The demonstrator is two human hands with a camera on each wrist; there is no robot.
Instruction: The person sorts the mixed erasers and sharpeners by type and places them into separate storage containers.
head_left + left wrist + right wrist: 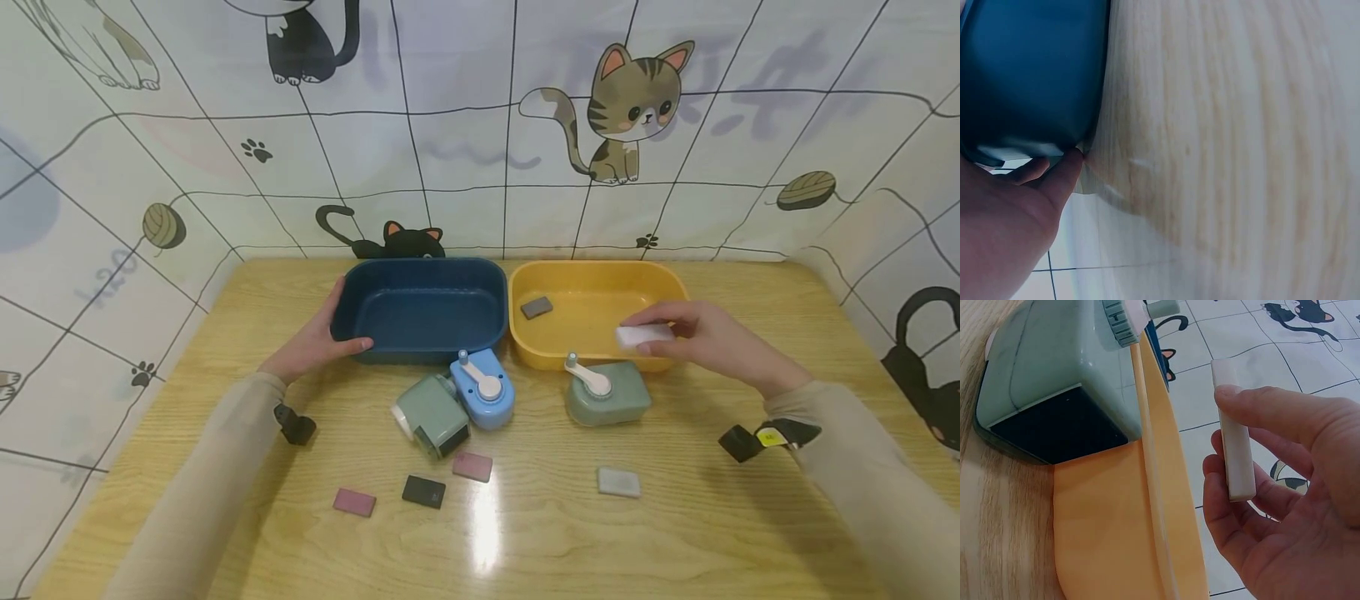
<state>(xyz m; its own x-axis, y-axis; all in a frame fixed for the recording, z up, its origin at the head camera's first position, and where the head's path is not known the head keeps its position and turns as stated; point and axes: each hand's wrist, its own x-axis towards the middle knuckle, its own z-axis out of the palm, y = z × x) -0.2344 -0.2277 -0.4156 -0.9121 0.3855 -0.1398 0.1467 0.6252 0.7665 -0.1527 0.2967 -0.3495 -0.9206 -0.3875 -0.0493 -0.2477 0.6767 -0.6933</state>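
My right fingers point(667, 312) narrowly pinch white block point(632, 335) over yellow tray point(585, 308); uneven pinch could drop it; left fingers point(351, 345), spread, clasp navy tray point(427, 315).

In the head view, the right hand point(693, 337) hides part of the rounded yellow basin point(581, 312); marks on the small black rectangular block point(423, 492), lower left of centre, are too small to read. At upper left of the left wrist view, the rounded dark-blue basin point(1035, 75) is cut off.
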